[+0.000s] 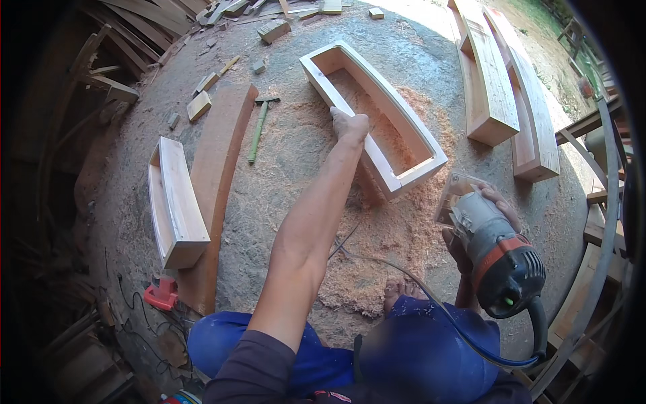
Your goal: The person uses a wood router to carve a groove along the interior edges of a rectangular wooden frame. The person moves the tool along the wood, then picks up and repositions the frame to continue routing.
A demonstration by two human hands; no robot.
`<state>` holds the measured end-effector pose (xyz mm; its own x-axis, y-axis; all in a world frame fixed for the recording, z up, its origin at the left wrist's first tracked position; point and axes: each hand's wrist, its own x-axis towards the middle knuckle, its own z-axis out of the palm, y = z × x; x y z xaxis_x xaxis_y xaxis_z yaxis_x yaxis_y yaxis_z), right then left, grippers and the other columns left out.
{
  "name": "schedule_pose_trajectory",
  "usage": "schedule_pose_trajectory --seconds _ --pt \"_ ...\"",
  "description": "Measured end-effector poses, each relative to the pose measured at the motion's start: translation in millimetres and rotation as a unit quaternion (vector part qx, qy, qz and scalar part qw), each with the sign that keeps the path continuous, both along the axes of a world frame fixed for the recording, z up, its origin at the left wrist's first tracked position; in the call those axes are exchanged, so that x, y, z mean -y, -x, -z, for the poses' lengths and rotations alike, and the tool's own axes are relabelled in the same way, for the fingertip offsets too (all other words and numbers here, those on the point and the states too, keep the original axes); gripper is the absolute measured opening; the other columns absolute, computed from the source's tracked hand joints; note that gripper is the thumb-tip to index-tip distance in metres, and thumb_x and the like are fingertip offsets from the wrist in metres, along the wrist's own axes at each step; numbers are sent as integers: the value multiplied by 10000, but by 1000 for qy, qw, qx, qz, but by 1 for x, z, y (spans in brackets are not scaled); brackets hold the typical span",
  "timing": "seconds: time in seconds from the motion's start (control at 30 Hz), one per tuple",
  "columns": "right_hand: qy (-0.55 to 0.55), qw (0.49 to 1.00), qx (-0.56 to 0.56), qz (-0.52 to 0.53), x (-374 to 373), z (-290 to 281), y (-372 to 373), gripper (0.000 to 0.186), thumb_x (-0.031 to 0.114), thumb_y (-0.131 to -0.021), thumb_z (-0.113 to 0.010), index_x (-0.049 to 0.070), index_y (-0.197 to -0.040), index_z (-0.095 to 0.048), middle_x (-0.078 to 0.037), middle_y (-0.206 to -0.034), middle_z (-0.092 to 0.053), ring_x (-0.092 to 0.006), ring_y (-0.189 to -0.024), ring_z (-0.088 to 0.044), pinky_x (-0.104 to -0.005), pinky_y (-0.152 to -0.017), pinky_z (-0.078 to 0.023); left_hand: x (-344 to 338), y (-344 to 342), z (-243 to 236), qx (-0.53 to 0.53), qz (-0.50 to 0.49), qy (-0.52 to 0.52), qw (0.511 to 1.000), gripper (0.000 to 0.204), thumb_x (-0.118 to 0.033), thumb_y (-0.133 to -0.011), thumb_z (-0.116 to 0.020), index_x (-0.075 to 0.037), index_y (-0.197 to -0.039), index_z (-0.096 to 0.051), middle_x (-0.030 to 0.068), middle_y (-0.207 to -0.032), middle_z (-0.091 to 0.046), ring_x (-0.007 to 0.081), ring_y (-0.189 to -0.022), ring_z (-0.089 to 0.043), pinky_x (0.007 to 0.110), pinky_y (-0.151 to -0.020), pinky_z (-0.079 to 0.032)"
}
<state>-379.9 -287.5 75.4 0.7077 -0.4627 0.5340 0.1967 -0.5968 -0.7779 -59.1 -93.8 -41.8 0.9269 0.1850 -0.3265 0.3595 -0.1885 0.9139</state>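
My left hand [349, 126] is closed over the near left rim of a rectangular wooden frame [416, 172], a box with open middle tilted on the ground. Pinkish shavings show through its opening. In my right hand [459, 250] is a handheld trim router [496, 242], raised to the right of the frame and apart from it. The router has a clear base, a grey body, a red band and a black end cap. My fingers wrap round its body near the base; part of the hand is hidden behind it. A cord [447, 316] runs from the tool across my blue-trousered leg.
Two long wooden boxes [490, 87] lie at the far right. On the left, a smaller wooden box [180, 202] rests by a brown plank [225, 148]. A green-handled hammer [258, 131] and wood blocks [199, 106] are nearby. Shavings [356, 283] cover the ground before me.
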Motion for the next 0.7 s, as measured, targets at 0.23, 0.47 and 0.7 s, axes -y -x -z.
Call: schedule_pose_trajectory --seconds 0.23,0.47,0.7 --pt "-15 999 15 -39 -11 1 -21 860 219 -716 -931 46 -1431 -486 -125 -1363 -604 -251 -1283 -577 -427 -1148 -450 -10 9 41 72 -58 -93 991 1064 -68 -791 -660 109 -1622 -19 372 -1502 -461 442 -1342 -563 404 -1133 -475" --pt "6 997 22 -74 -5 6 -51 879 218 -712 -933 44 -1442 -475 -126 -1370 -598 -255 -1287 -572 -431 -1160 -440 -33 112 32 58 67 -106 990 1016 -80 -828 -638 99 -1627 -37 367 -1464 -503 443 -1330 -572 424 -1124 -472" --pt "-28 992 22 -123 -13 42 -103 899 128 -702 -953 45 -1456 -470 -129 -1408 -576 -263 -1328 -541 -418 -1174 -418 -71 186 -20 -74 148 -58 984 1007 -74 -837 -588 122 -1612 25 443 -1523 -381 509 -1422 -444 452 -1217 -350"
